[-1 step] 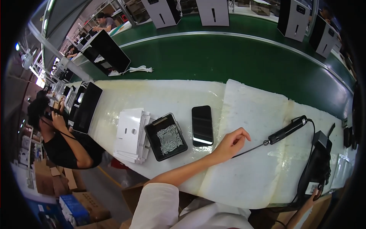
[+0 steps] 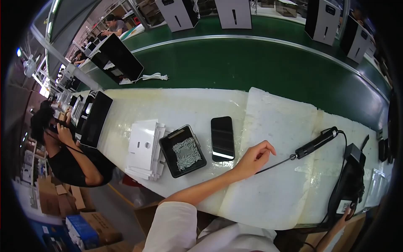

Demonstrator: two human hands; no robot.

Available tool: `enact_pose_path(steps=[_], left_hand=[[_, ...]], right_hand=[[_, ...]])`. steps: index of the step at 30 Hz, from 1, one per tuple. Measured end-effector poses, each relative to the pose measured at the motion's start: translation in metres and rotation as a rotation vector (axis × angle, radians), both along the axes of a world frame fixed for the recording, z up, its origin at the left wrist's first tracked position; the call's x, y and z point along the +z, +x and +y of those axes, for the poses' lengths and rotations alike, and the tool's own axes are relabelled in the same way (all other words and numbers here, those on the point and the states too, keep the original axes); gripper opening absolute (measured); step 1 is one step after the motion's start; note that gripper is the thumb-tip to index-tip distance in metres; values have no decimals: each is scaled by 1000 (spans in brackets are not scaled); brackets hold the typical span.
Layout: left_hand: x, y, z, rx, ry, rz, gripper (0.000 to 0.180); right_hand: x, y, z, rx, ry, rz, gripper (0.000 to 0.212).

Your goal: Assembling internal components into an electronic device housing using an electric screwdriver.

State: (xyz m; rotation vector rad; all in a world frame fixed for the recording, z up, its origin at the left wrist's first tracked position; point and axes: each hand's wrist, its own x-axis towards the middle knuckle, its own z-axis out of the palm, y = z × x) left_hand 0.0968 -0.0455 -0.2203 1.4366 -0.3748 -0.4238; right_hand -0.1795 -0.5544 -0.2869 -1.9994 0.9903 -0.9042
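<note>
My left hand (image 2: 252, 160) rests on the white-covered table, fingers loosely curled and the thumb apart, with nothing visible in them. Beside its palm ends the long thin bit of a black electric screwdriver (image 2: 315, 145), which lies on the table with its cable leading right. At the far right edge my right hand (image 2: 348, 214) is closed at the lower end of a black pouch-like thing (image 2: 347, 182) bearing a white label; its fingers are partly hidden. Left of my left hand lies a black phone (image 2: 222, 138), then a black bin (image 2: 168, 153) containing many small screws (image 2: 187, 154).
A stack of white plates (image 2: 142, 147) lies left of the bin. Behind the table runs a green conveyor (image 2: 235, 63) with several white-and-black appliances (image 2: 233, 16). A person (image 2: 75, 155) sits at the left near a dark appliance panel (image 2: 97, 119). Cardboard boxes (image 2: 98, 227) stand on the floor.
</note>
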Motion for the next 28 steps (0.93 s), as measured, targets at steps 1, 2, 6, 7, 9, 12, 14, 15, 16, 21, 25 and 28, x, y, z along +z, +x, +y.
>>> enact_pose_path(steps=[1,2,6,7,9,12,14,15,16,21,25,28], left_hand=[[0,-1,0,-3,-1,4,14],[2,-2,0,0,-6,0,14],[0,-5,2,7,-3,10,13],[0,-6,3,17,5,12,13],[0,-8,2,29,-22,-7,13],[0,-8,4,17,-33,6,13],[-2,-3,-3,-2,-46,-13,13],[1,-4,-3,-12,-40,-12,13],[2,-6,-4,-23,-42,-6,12],[1,-5,-3,-4,-30,-13,12],[-1,-5,-3,-10,-39,1,12],[0,-5,-4,-4,-34,0,13]], right_hand=[[-3,-4,-4,-3,-1,4,54],[-8,-9,-11,4,-1,-24,54],[-12,-12,-11,-21,-21,21,55],[-11,-10,-8,-10,-12,23,55],[-9,-2,-4,-76,32,5,57],[-25,-9,-32,-64,47,22,51],[-75,-45,-106,11,-20,-109,52],[-92,-52,-125,10,-38,-100,52],[-97,-56,-133,9,-64,-86,52],[-108,-47,-119,65,-122,-54,49],[-35,-27,-40,60,-63,2,47],[-39,-38,-53,34,40,4,53]])
